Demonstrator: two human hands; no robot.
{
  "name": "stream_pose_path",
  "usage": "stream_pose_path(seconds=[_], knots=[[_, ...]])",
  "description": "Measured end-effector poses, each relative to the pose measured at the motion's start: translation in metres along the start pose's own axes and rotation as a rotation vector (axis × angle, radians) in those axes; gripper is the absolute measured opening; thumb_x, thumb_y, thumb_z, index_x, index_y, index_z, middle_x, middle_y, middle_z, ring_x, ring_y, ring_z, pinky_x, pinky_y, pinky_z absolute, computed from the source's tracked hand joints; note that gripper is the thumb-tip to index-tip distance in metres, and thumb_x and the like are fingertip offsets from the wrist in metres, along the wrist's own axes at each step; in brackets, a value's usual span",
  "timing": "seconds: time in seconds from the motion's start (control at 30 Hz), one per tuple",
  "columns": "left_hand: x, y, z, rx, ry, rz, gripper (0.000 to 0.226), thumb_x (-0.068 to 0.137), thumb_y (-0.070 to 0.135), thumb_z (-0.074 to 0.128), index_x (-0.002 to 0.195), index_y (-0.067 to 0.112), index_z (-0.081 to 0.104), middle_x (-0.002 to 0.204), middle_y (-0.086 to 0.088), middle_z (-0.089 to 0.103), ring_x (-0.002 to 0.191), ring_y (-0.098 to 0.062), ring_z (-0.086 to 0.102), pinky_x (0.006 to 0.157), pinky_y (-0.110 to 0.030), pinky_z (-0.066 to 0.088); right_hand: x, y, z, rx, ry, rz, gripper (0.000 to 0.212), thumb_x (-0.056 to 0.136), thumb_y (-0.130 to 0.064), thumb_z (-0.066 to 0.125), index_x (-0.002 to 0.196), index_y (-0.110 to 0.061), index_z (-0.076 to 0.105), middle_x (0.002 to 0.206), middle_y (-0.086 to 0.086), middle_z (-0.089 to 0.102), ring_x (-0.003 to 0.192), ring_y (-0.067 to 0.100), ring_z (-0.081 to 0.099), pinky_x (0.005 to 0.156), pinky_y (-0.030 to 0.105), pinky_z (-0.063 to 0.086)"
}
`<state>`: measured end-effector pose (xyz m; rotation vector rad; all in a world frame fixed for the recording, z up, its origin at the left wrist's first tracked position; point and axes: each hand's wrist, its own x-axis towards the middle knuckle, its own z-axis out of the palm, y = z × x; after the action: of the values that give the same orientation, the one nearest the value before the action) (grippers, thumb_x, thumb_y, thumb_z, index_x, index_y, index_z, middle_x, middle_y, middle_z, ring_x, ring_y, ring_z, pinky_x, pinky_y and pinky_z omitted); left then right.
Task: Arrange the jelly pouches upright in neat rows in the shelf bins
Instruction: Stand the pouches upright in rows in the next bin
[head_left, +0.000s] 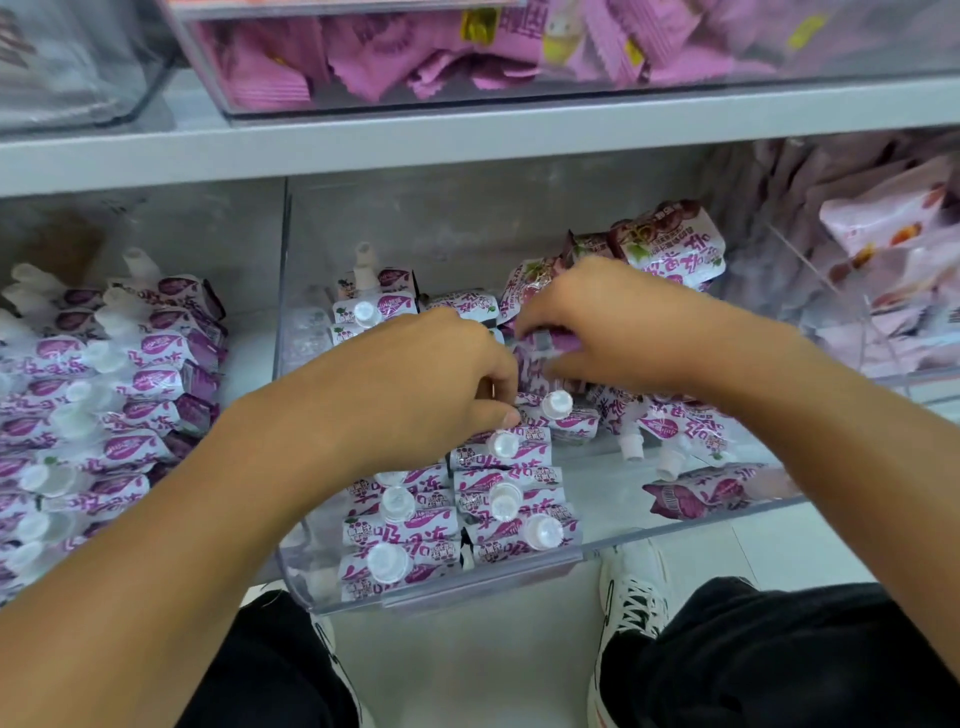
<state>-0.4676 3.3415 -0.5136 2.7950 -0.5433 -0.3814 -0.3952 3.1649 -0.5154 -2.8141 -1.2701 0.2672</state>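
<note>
Both hands (415, 384) (597, 322) pinch glossy purple pouch (535, 364) in clear bin (519, 577).

— What sits on the lower shelf (249, 312)?

— Three clear bins side by side. The middle bin (675, 525) sticks out past the front edge; the left bin (156, 218) holds purple pouches, and the right bin (883, 332) holds pale pink packets.

— And above?

— The upper shelf (467, 140) carries a clear box (208, 67) of pink wrappers, with another see-through container (78, 62) to its left.
</note>
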Motion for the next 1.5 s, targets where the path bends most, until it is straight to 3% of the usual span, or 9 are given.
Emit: stream_pose_path(seconds=[0.17,0.33,0.53,0.73,0.83,0.97,1.13,1.3,1.5], knots=[[0.004,0.002,-0.001,0.029,-0.019,0.007,0.026,0.090,0.053,0.059,0.086,0.029,0.070,0.075,0.011,0.069,0.071,-0.008,0.062,0.072,-0.037,0.053,-0.059,0.009,-0.050,-0.123,0.373,0.160,0.028,0.076,-0.042,0.059,0.083,-0.018,0.071,0.068,0.005,0.066,0.059,0.028,0.056,0.064,0.035,0.052],[0.012,0.021,-0.002,0.097,-0.004,0.027,0.037,0.085,0.061,0.059,0.110,0.035,0.064,0.104,0.011,0.066,0.089,-0.014,0.059,0.078,-0.032,0.050,-0.079,0.002,-0.035,-0.257,-0.174,0.496,0.038,0.068,-0.055,0.079,0.086,-0.025,0.065,0.079,-0.004,0.058,0.067,0.016,0.055,0.066,0.029,0.049],[0.016,0.026,0.002,0.217,0.012,0.036,0.023,0.096,0.045,0.054,0.092,0.026,0.066,0.077,0.005,0.063,0.063,-0.010,0.052,0.049,-0.026,0.032,-0.068,-0.001,-0.032,-0.045,-0.012,0.312,0.035,0.076,-0.060,0.070,0.095,-0.030,0.072,0.096,-0.009,0.070,0.083,0.014,0.063,0.075,0.038,0.056],[-0.002,-0.006,-0.016,0.278,-0.097,-0.057,0.022,0.098,0.048,0.045,0.090,0.029,0.052,0.070,0.009,0.048,0.063,-0.007,0.044,0.060,-0.032,0.037,-0.022,0.005,-0.018,0.014,0.217,0.176,0.018,0.089,-0.031,0.060,0.104,-0.028,0.070,0.107,-0.001,0.071,0.094,0.023,0.065,0.080,0.042,0.055],[-0.004,-0.012,-0.019,0.217,-0.135,-0.064,0.020,0.097,0.050,0.046,0.087,0.033,0.050,0.070,0.010,0.048,0.066,-0.004,0.044,0.065,-0.034,0.042,0.008,-0.001,-0.009,0.017,0.110,0.083,0.033,0.084,-0.029,0.069,0.117,-0.031,0.065,0.115,0.001,0.067,0.100,0.027,0.064,0.084,0.040,0.053],[0.001,-0.012,-0.012,0.151,-0.148,-0.076,0.026,0.096,0.049,0.051,0.080,0.029,0.053,0.070,0.006,0.050,0.068,-0.010,0.048,0.064,-0.035,0.042,0.038,-0.019,0.009,-0.019,-0.122,0.012,0.045,0.074,-0.023,0.081,0.114,-0.031,0.062,0.094,-0.001,0.061,0.086,0.026,0.063,0.069,0.035,0.050],[-0.002,-0.014,-0.009,0.083,-0.125,-0.056,0.031,0.095,0.050,0.052,0.072,0.028,0.049,0.067,0.007,0.052,0.066,-0.009,0.049,0.064,-0.035,0.044,0.054,-0.024,0.017,-0.171,-0.026,0.029,0.040,0.079,-0.010,0.074,0.114,-0.025,0.061,0.097,0.001,0.058,0.092,0.030,0.063,0.066,0.033,0.050],[-0.014,-0.017,-0.010,0.002,-0.175,-0.044,0.019,0.098,0.042,0.048,0.088,0.030,0.059,0.070,0.006,0.059,0.069,-0.013,0.055,0.069,-0.039,0.049,0.055,-0.014,0.028,-0.189,0.004,0.017,0.036,0.069,-0.039,0.080,0.076,-0.025,0.048,0.085,-0.003,0.051,0.072,0.022,0.055,0.055,0.028,0.037],[-0.017,-0.018,-0.010,-0.009,-0.181,-0.061,0.023,0.102,0.035,0.043,0.114,0.038,0.063,0.078,0.017,0.057,0.077,-0.004,0.055,0.075,-0.031,0.047,0.058,0.002,0.020,-0.038,0.208,0.083,0.017,0.078,-0.028,0.062,0.093,-0.022,0.068,0.098,0.006,0.067,0.083,0.030,0.064,0.071,0.038,0.056]])
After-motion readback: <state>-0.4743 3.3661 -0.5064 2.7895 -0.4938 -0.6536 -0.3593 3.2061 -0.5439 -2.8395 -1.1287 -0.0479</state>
